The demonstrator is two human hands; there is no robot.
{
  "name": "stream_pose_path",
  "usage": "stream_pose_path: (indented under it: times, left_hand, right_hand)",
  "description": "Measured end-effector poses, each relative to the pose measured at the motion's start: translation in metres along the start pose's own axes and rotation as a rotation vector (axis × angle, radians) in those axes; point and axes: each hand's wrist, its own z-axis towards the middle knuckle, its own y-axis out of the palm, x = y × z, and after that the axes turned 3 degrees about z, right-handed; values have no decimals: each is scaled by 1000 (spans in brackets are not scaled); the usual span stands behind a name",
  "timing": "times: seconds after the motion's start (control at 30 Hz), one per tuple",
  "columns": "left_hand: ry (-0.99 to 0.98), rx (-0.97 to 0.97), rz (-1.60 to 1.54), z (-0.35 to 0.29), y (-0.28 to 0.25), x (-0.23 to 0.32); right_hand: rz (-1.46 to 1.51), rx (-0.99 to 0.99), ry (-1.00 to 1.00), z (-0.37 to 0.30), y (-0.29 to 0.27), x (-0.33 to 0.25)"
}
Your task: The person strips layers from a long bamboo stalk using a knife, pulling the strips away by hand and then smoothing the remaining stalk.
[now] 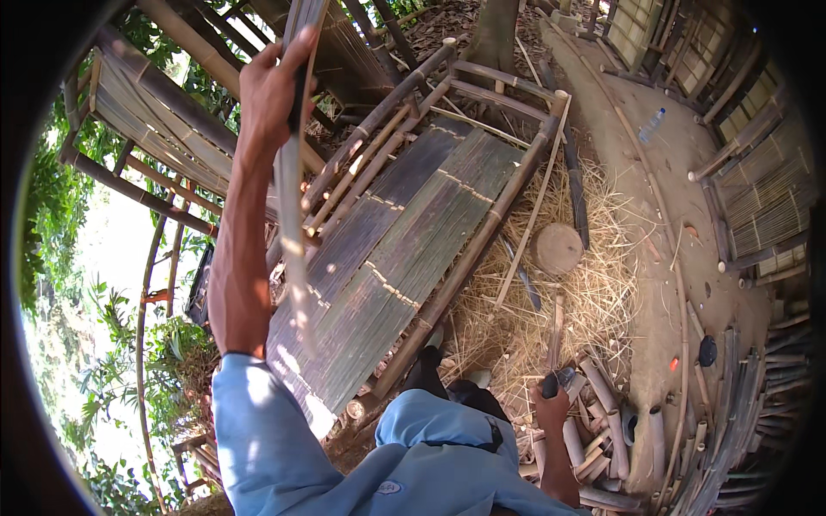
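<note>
My left hand (274, 90) is raised at the upper left, with its fingers closed around a long, thin bamboo strip (291, 202). The strip hangs down over the bamboo bench, and its lower end is smeared by motion. Something black lies between palm and strip; I cannot make out what it is. Low on the right, my right hand (551, 408) grips the dark handle of a knife (556, 331). Its narrow blade points away from me, over the straw. Just beside that hand are cut bamboo pieces (613, 439).
The slatted bamboo bench (430, 232) fills the middle. Beyond the knife, a round wood block (557, 249) sits on straw (602, 301). A plastic bottle (652, 125) lies on the dirt path (619, 112). Bamboo panels (766, 202) and stacked poles (731, 413) line the right side.
</note>
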Motion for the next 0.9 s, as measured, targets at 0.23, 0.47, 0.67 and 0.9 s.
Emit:
stream_pose_path:
  times: [0.23, 0.47, 0.67, 0.9]
  left_hand:
    - [-160, -131, 207, -47, -46, -200]
    - [-520, -229, 614, -70, -57, -387]
    - [-581, -242, 786, -92, -68, -522]
    - [-606, -184, 952, -98, -72, -633]
  right_hand:
    - [194, -132, 248, 1, 53, 37]
    - [133, -140, 342, 5, 90, 15]
    - [52, -167, 493, 10, 132, -35]
    - [-603, -294, 176, 19, 149, -70]
